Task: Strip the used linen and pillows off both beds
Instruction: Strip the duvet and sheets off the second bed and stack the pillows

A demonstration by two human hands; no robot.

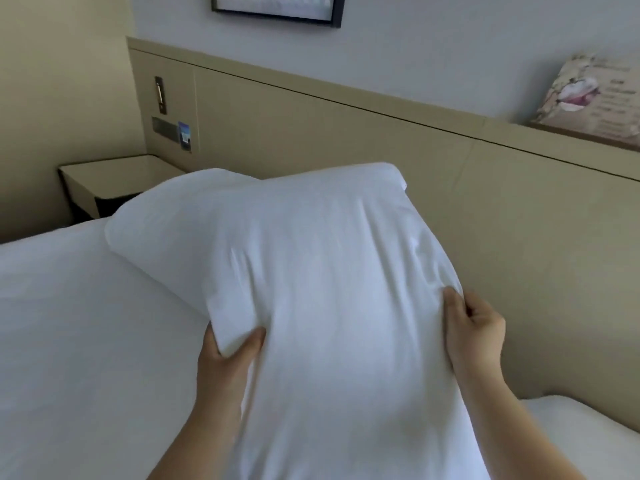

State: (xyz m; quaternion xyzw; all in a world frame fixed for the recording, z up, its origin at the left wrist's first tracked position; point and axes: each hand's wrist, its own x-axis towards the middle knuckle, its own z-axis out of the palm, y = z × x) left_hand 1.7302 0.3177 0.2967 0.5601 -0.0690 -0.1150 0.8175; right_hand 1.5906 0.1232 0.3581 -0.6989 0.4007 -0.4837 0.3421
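A large white pillow (311, 271) in a white case is lifted above the bed, tilted toward the beige headboard. My left hand (228, 351) grips its left edge, thumb on the front and fingers behind. My right hand (474, 327) pinches the fabric at its right edge. The bed's white linen (76, 323) spreads to the left under the pillow. More white bedding (588, 434) shows at the lower right. The pillow's lower part hides the bed surface between my arms.
A beige headboard panel (346, 140) runs along the wall behind the bed. A small bedside table (114, 181) stands at the far left corner. A floral cushion (595, 98) sits on the headboard ledge at the right. A framed picture (277, 8) hangs above.
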